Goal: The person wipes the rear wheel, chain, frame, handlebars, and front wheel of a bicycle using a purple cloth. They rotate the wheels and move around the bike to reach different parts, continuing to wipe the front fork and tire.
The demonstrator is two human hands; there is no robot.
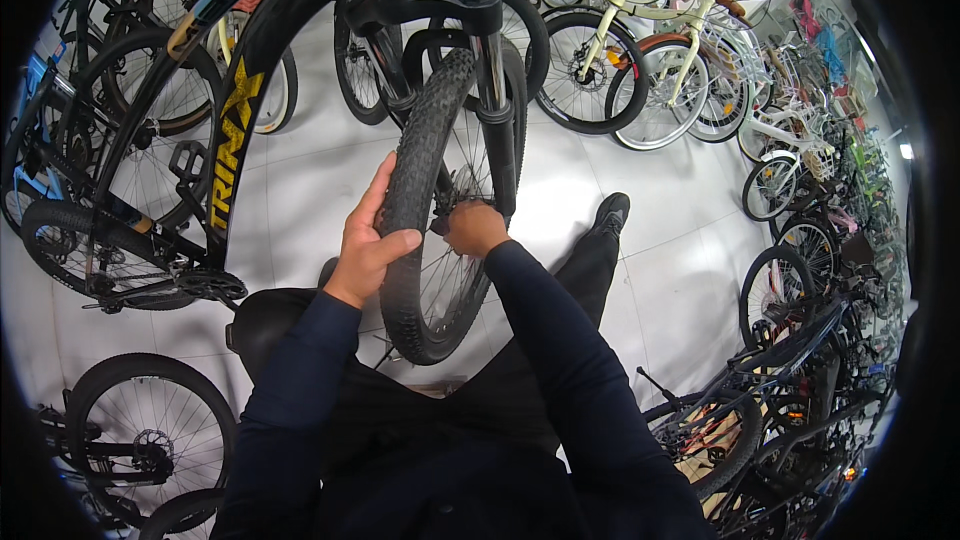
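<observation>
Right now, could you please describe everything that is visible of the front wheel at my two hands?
The front wheel has a broad, black, knobbly tyre, apparently rubber, and thin spokes. It stands roughly upright in a black fork, between your legs; whether it touches the pale floor is unclear. Your left hand lies against the tyre, thumb resting on it. Your right hand is near the wheel's centre, partly hiding it; its exact contact cannot be seen.

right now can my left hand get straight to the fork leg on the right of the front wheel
Probably not directly: your left hand is on the left side of the tyre, which stands between it and that fork leg.
</observation>
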